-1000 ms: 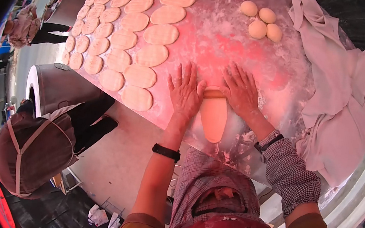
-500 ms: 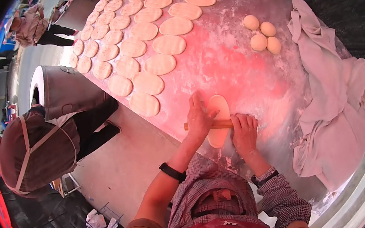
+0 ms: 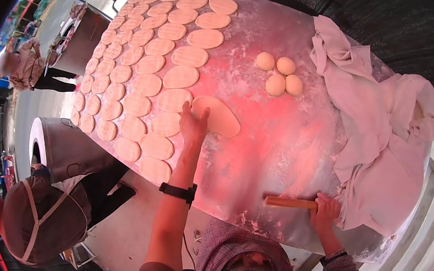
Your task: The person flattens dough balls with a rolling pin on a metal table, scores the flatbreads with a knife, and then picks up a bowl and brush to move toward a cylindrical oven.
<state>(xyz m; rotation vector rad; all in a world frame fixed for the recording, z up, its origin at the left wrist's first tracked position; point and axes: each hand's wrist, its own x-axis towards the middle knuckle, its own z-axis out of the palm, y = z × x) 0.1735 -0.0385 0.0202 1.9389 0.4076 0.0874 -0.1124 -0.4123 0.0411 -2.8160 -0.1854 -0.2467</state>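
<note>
My left hand (image 3: 194,124) is at the right edge of the rows of flat dough ovals (image 3: 181,77). Its thumb and fingers pinch the left end of a larger, smooth dough oval (image 3: 220,118), which lies tilted on the floured table (image 3: 258,158). Close to the table's near edge, my right hand (image 3: 324,210) is wrapped round one end of a wooden rolling pin (image 3: 291,202), whose other end points left. Several round dough balls (image 3: 276,84) sit together farther back, between the dough ovals and a crumpled cloth.
The crumpled pale cloth (image 3: 383,136) covers the table's right side. At the lower left a person in an apron (image 3: 45,211) stands beside a metal drum oven (image 3: 60,147). Another person (image 3: 24,64) is farther off at the upper left.
The smooth dough oval has moved left to the rows with my left hand, which has let go of the rolling pin. My right hand has carried the pin right and nearer. The view has shifted.
</note>
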